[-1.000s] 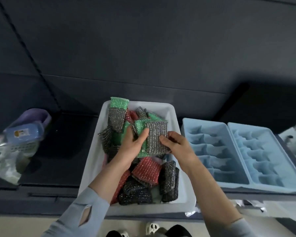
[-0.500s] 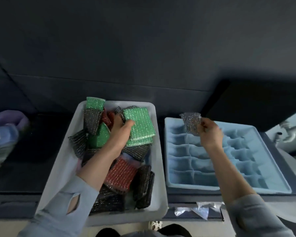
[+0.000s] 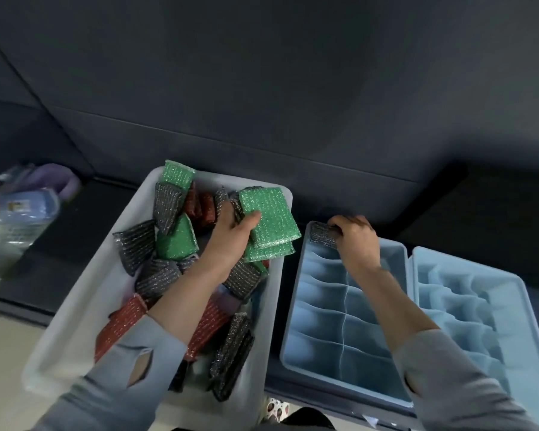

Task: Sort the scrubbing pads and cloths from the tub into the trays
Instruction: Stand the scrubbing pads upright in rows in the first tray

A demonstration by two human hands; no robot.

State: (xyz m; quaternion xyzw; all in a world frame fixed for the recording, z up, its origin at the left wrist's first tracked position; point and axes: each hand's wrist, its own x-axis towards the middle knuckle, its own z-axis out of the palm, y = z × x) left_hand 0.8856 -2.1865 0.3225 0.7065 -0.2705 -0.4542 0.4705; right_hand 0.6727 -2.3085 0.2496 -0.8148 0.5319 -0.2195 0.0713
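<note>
Dark counter (image 3: 293,135) under a dark wall, with a white tub (image 3: 75,321) left of centre. Heaped inside: green, red and grey scrubbing pads (image 3: 156,275). Left hand (image 3: 231,231) in the tub, fingers curled round a green pad (image 3: 268,219) atop a second green one. Right hand (image 3: 355,241) over the far left corner of the near blue tray (image 3: 296,306), fingertips pinching a grey pad (image 3: 322,237) at that corner compartment. Second blue tray (image 3: 517,306) just beside, right. Blurred purple and blue items (image 3: 28,206) far left.
</note>
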